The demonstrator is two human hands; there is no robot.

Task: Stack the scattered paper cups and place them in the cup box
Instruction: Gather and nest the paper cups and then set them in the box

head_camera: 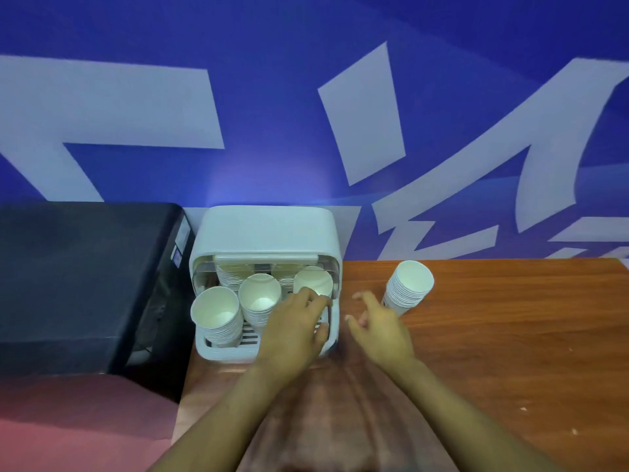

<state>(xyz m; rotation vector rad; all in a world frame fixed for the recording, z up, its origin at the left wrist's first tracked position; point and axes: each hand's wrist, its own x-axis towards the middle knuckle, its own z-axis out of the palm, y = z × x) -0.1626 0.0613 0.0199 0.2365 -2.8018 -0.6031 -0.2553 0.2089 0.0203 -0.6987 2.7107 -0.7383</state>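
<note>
— What's in front of you?

— I see a white plastic cup box (265,233), rounded, lid raised, on a glossy wood-grain table (510,335). Ribbed paper cup stacks stand inside; my left hand (292,328) curls around the right-hand stack (315,281).

— And the other hand?

— My right hand (381,325) hovers loosely spread, holding nothing, just beside another stack (406,287) on the table. Open tabletop lies to the right. Wall lettering is unreadable.

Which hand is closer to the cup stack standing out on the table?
Right. The right hand hovers just left of the cup stack, nearly touching it. The left hand is farther left, over the cup box, on a stack inside.
</note>
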